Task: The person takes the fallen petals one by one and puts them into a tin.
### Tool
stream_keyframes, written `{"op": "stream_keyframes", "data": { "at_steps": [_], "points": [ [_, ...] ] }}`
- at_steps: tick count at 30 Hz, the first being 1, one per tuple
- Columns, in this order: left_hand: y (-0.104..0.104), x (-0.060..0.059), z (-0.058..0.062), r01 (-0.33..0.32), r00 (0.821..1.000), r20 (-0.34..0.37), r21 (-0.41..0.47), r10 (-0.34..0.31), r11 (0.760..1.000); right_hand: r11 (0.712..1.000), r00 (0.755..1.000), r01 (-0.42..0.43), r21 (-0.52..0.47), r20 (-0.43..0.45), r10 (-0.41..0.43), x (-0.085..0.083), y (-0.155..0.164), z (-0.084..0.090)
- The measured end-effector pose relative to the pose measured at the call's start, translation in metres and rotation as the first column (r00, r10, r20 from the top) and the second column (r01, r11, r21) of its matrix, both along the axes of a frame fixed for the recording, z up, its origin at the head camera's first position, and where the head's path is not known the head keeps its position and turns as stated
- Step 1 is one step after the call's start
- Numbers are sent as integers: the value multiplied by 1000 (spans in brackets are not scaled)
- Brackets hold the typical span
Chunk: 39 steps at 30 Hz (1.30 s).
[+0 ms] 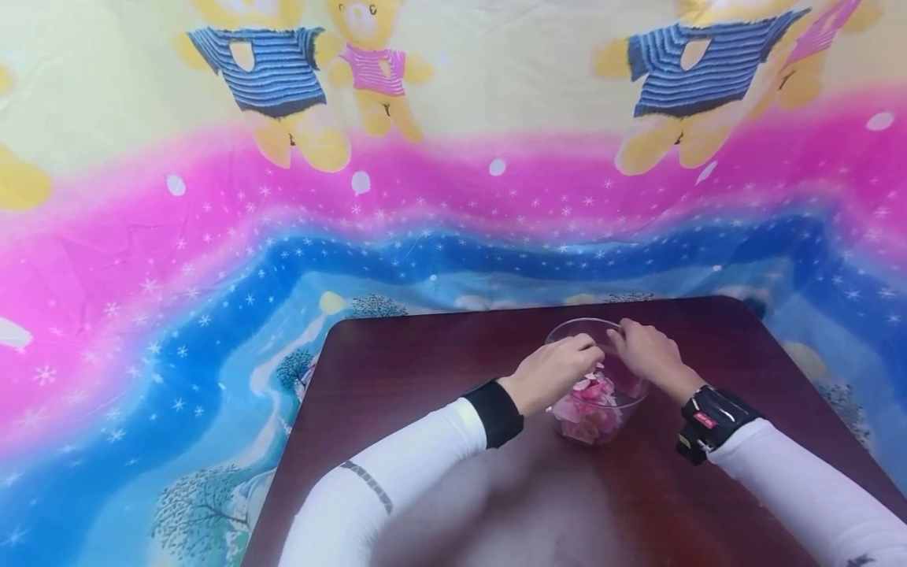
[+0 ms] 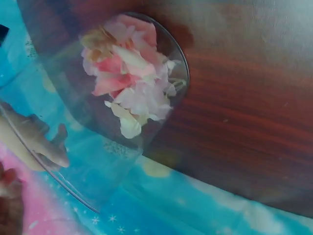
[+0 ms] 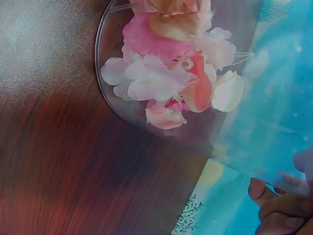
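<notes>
A clear glass bowl with a wide mouth stands on the table. Pink, white and peach petals are heaped in its lower part; in the left wrist view the petals show through the glass. My right hand grips the bowl's far right rim, its fingers curled at the glass edge. Over the mouth is my left hand, fingers bent together and pointing inward. Something small and pale, like a petal, shows at its fingertips. The left wrist view catches the left hand only at its edge.
The dark red-brown table has rounded back corners. Behind it and around its sides hangs a cloth printed with bears and snowflakes. Black straps with wrist cameras sit over white sleeves.
</notes>
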<state>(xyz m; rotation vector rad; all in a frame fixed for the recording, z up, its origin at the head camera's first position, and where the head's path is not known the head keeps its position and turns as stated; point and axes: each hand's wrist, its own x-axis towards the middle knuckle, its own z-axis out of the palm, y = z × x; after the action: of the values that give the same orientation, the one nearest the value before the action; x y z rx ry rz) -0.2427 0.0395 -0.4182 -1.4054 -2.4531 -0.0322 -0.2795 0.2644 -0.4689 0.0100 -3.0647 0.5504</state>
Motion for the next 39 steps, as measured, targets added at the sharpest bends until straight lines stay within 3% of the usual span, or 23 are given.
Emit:
{"op": "stream_keyframes", "data": {
  "at_steps": [4,7,15,24,39],
  "points": [
    [8,-2,-10,-124,982,116,-190,148,974,1000,1000,-7,5,10,7,0,-1,1],
    [8,0,-15,-157,962,168,-295,213,943,1000,1000,-3,11,8,3,0,-1,1],
    [0,6,-18,-143,974,131,-289,187,947,1000,1000,-1,10,4,1,0,0,2],
    [-12,16,-32,-106,989,70,-270,129,957,1000,1000,-15,15,5,14,-1,1,1],
    [-26,15,-32,-106,993,17,-263,114,959,998,998,-13,62,55,10,0,2,8]
  ]
}}
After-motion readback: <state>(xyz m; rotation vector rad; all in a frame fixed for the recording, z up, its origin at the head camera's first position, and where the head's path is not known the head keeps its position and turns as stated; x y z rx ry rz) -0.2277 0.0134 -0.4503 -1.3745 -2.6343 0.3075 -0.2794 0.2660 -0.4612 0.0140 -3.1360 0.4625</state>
